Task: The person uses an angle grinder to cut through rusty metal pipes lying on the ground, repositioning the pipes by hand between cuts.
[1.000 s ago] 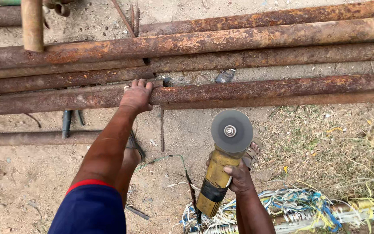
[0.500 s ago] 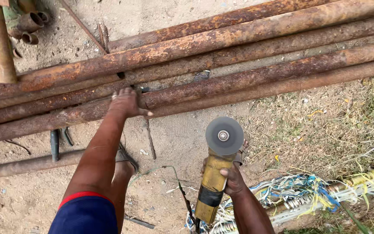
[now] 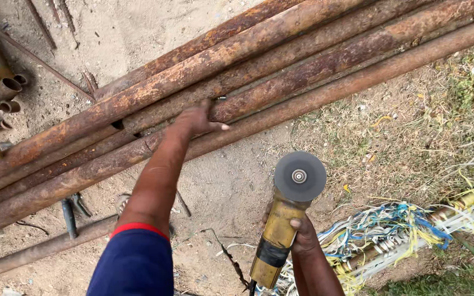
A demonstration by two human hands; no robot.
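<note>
Fingers of the left hand (image 3: 196, 119) lie flat and unclenched on a rusty pipe (image 3: 281, 82), one of several round, rough pipes slanting across bare sandy ground (image 3: 231, 181). Below, open dirt gives room. The right hand (image 3: 303, 238) is clenched around a yellow grinder (image 3: 286, 219), disc upward, clear of the pipes, beside tangled wires (image 3: 390, 230).

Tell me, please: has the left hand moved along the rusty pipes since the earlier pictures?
Cannot tell. The camera itself turned, so the pipes look tilted now. The left hand rests on the same bundle as before, at about the same spot, near the gap between two pipes.
</note>
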